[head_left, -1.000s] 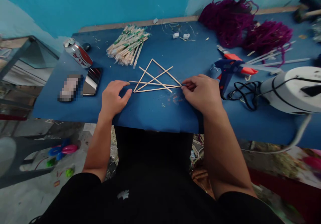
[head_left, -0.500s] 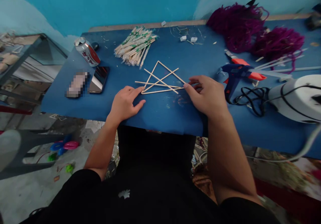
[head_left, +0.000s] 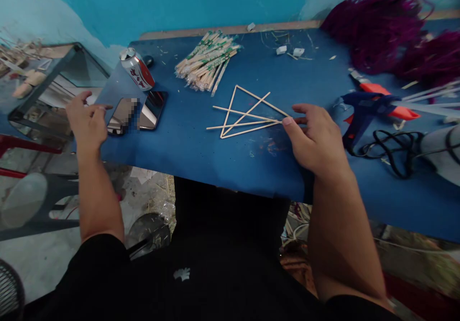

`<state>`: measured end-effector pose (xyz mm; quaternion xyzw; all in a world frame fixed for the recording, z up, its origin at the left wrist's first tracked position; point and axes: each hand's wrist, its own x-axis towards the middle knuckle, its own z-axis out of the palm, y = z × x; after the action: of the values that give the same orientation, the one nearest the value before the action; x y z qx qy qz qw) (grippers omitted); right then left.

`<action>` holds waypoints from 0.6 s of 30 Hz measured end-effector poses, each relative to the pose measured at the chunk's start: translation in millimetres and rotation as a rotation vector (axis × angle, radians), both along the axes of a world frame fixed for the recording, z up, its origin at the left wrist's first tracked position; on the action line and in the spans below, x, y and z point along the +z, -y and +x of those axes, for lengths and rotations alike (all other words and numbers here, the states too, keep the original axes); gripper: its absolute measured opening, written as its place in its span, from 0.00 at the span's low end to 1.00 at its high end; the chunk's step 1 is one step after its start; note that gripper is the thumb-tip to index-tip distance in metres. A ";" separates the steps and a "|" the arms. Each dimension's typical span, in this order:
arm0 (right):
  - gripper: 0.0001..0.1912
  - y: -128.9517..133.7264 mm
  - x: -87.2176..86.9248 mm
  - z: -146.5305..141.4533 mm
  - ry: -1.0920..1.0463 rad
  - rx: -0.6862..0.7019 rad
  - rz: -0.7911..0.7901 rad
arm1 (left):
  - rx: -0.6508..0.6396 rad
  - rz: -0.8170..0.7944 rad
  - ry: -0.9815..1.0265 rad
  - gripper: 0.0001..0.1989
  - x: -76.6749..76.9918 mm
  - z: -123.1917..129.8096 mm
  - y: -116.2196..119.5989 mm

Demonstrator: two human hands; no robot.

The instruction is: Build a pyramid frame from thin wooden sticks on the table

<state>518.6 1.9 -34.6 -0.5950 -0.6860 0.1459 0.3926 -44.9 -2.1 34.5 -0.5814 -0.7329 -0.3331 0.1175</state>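
Several thin wooden sticks (head_left: 250, 130) lie on the blue tabletop, crossing each other around a triangle-like outline. My right hand (head_left: 314, 139) has thumb and fingers closed on the right-hand corner where stick ends meet. Its fingertips partly cover that joint. My left hand (head_left: 88, 122) is up off the sticks, over the table's left end, with fingers apart and nothing seen in them. Just right of it lie two dark phones, one partly blurred (head_left: 121, 112) and one glossy (head_left: 155, 109).
Behind the phones stands a drink can (head_left: 137, 69). A pile of plastic-wrapped chopsticks (head_left: 206, 64) lies at the back. On the right are a blue glue gun (head_left: 366, 103), a tangled black cord (head_left: 388, 151) and purple yarn (head_left: 377, 31).
My left hand has let go of the left corner and moved left, past the phones. One crossing stick has swung, so its right end now lies near my right hand. The view has shifted.
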 end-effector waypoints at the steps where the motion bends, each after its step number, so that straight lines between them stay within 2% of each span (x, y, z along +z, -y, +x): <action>1: 0.31 0.3 0.6 0.1 0.002 -0.001 -0.003 | -0.005 -0.023 -0.002 0.13 -0.7 -8.5 0.7; 7: 0.27 1.9 3.5 -0.9 0.019 0.015 -0.016 | -0.034 -0.109 0.040 0.14 -23.6 -22.1 2.8; 12: 0.25 1.4 2.3 -0.6 0.013 0.018 -0.005 | 0.015 -0.101 0.068 0.12 -29.6 -19.0 -2.3; 18: 0.26 3.1 5.4 -0.7 0.027 0.017 -0.011 | 0.183 -0.122 0.094 0.40 -36.7 -5.6 13.9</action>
<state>517.9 -1.2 -29.2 -0.5933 -0.6954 0.1448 0.3788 -50.5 -15.9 -2.2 -0.5019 -0.8066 -0.3025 0.0775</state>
